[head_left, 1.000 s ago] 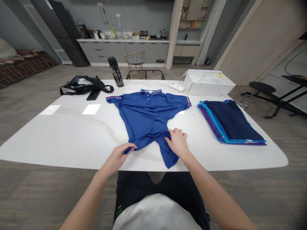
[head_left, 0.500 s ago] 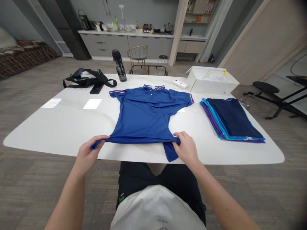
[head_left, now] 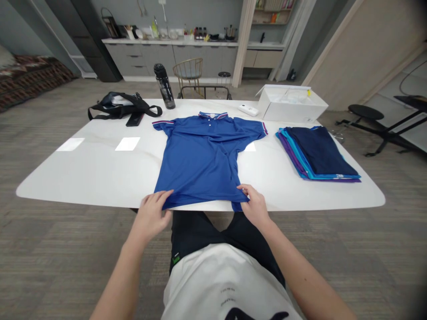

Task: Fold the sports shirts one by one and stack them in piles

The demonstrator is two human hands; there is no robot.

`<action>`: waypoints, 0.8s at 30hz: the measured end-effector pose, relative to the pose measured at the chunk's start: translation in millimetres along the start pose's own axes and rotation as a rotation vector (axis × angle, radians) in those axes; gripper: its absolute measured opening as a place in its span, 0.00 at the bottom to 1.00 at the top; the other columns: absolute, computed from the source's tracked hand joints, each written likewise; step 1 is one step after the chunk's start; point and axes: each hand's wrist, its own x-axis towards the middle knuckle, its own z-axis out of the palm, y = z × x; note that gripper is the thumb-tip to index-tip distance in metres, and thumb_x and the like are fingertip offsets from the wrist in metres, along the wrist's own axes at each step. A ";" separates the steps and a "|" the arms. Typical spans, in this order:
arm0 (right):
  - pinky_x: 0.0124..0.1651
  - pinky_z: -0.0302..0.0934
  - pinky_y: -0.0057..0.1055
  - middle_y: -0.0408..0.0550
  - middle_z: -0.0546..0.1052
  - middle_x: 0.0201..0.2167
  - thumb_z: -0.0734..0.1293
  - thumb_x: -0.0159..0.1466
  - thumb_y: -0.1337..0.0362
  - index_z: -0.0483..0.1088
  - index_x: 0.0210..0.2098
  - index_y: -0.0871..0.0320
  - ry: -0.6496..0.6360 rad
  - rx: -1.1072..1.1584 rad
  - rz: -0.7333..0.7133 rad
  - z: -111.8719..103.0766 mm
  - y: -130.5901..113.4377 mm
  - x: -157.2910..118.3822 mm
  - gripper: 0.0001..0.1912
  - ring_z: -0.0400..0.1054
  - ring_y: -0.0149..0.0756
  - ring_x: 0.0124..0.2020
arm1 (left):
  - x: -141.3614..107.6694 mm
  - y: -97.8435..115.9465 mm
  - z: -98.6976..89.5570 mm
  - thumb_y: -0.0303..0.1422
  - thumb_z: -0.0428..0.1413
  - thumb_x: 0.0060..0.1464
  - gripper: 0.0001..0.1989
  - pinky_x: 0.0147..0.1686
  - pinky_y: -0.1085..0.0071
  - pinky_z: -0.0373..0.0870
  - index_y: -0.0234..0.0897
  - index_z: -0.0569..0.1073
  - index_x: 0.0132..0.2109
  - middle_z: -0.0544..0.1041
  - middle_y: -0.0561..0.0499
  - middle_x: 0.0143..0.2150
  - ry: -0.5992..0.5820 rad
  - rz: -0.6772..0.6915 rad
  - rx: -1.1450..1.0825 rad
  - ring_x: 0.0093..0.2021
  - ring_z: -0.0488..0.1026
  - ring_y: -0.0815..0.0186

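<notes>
Head view: left hand (head_left: 151, 216) spread, touching shirt (head_left: 200, 162) at seven o'clock; right hand (head_left: 256, 208) pinching hem (head_left: 203, 197) at five; stack (head_left: 322, 151) at three.

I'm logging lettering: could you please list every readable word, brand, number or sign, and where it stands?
No text is readable.
Black bottle: white lettering, too small.
White T-shirt: small print, blurred.
Blue polo shirt: collar label, too small.
Folded clothes: pale print, blurred.
White box: corner marking, too small.
</notes>
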 end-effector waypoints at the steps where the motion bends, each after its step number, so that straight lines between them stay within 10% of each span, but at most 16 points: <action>1: 0.40 0.62 0.34 0.43 0.72 0.31 0.61 0.63 0.73 0.70 0.48 0.54 0.000 0.001 -0.012 1.1 -7.3 0.5 0.16 0.67 0.38 0.32 | 4.9 19.4 5.2 0.32 0.53 0.59 0.27 0.64 0.52 0.61 0.41 0.66 0.65 0.74 0.43 0.60 0.014 0.051 0.000 0.60 0.71 0.53; 9: 0.52 0.57 0.42 0.50 0.75 0.43 0.65 0.61 0.72 0.69 0.42 0.55 0.006 -0.278 0.008 17.4 -36.1 -13.0 0.11 0.67 0.46 0.47 | 49.2 127.2 68.6 0.34 0.56 0.63 0.22 0.60 0.54 0.62 0.40 0.67 0.63 0.77 0.43 0.55 0.039 0.188 -0.090 0.55 0.73 0.56; 16: 0.50 0.56 0.42 0.51 0.75 0.41 0.62 0.54 0.79 0.70 0.46 0.55 0.008 -0.463 0.143 12.6 -6.0 -35.9 0.22 0.67 0.47 0.45 | 53.4 121.6 93.0 0.34 0.56 0.63 0.16 0.57 0.55 0.66 0.40 0.73 0.56 0.75 0.43 0.55 0.127 0.139 -0.096 0.56 0.71 0.54; 24: 0.52 0.56 0.44 0.50 0.74 0.40 0.61 0.58 0.79 0.74 0.39 0.55 0.225 -0.508 -0.066 -59.3 28.8 -32.4 0.16 0.65 0.45 0.45 | 42.2 102.3 80.7 0.25 0.54 0.60 0.20 0.56 0.55 0.67 0.40 0.72 0.58 0.76 0.44 0.56 0.026 0.188 -0.018 0.56 0.71 0.54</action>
